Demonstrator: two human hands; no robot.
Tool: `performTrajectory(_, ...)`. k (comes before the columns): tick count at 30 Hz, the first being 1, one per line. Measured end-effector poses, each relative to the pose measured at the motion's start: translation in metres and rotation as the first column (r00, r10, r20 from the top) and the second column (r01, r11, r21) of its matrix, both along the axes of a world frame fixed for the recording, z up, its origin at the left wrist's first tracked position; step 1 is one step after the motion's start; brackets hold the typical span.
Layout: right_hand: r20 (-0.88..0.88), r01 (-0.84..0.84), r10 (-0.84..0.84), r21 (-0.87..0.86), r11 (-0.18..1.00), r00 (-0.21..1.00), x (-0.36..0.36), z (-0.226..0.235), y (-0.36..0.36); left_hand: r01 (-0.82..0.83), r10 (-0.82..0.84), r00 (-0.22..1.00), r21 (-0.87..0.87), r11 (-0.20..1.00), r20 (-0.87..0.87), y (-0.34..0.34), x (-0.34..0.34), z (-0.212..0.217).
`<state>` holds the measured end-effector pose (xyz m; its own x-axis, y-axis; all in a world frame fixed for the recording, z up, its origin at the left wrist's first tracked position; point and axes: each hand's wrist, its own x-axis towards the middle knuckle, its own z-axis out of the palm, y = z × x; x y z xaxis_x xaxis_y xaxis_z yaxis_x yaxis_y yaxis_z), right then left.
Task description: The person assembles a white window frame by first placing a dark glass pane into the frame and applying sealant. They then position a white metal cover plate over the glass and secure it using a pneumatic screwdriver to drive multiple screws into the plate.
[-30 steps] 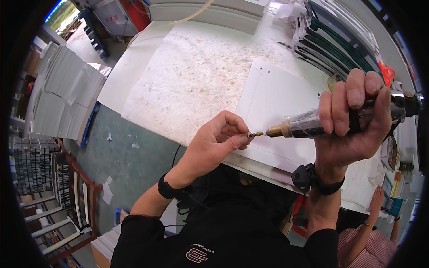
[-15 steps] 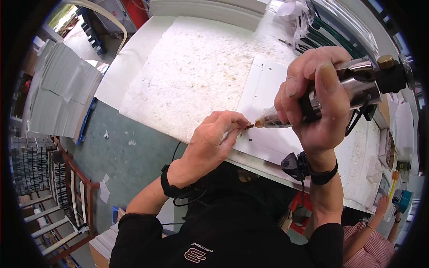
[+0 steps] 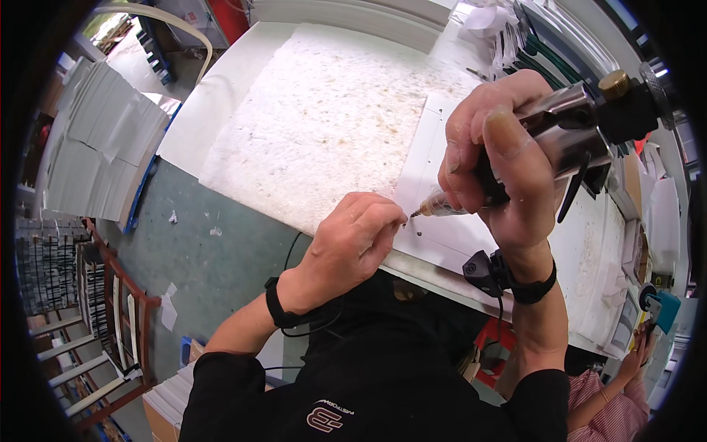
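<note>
My right hand (image 3: 508, 158) is wrapped round a shiny metal air screwdriver (image 3: 563, 136), held tilted with its narrow, plastic-wrapped nose (image 3: 440, 205) pointing down and left. The tip comes down at a small dark spot on a white panel (image 3: 453, 234). Just left of that tip, my left hand (image 3: 350, 239) is closed, thumb and fingers pinched together near the panel's edge. What the pinch holds, if anything, is too small to make out. A small dark screw head (image 3: 419, 233) sits on the panel close by, and more dark dots run along it farther off.
Under the panel lies a speckled white mat (image 3: 317, 110) on the worktable. Stacked white sheets (image 3: 110, 144) stand at the left, above a red-brown rack (image 3: 143, 331). Folded plastic and dark green pieces (image 3: 541, 55) fill the back right. A co-worker's striped sleeve (image 3: 607, 401) shows lower right.
My right hand and the screwdriver have shifted left and tilted slightly. My left fingertips sit a little lower, close beside the tip. At lower right, the co-worker's hands and teal tool have moved.
</note>
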<state>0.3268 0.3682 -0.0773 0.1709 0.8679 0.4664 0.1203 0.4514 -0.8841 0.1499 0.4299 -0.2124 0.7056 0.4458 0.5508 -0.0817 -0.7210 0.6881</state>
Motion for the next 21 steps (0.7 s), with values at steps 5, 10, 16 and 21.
performTrajectory(5,-0.008,-0.021,0.021,-0.032,0.999,1.000,-0.004,-0.003,0.004,0.000,0.009,0.999,0.189,0.982,-0.048,-0.008,-0.007,-0.001)
performTrajectory(10,0.035,-0.022,0.024,-0.060,0.998,0.999,-0.008,-0.008,0.005,0.000,0.014,0.998,0.222,0.975,-0.059,-0.007,-0.007,0.001)
performTrajectory(16,0.072,-0.093,0.098,-0.079,0.993,0.993,-0.003,-0.006,0.000,0.040,0.010,0.986,0.296,0.954,-0.165,-0.004,-0.002,0.016)
performTrajectory(21,-0.022,0.117,-0.116,0.077,0.990,0.993,0.008,0.017,-0.018,0.137,-0.038,0.956,0.330,0.934,-0.290,0.006,0.014,0.042)
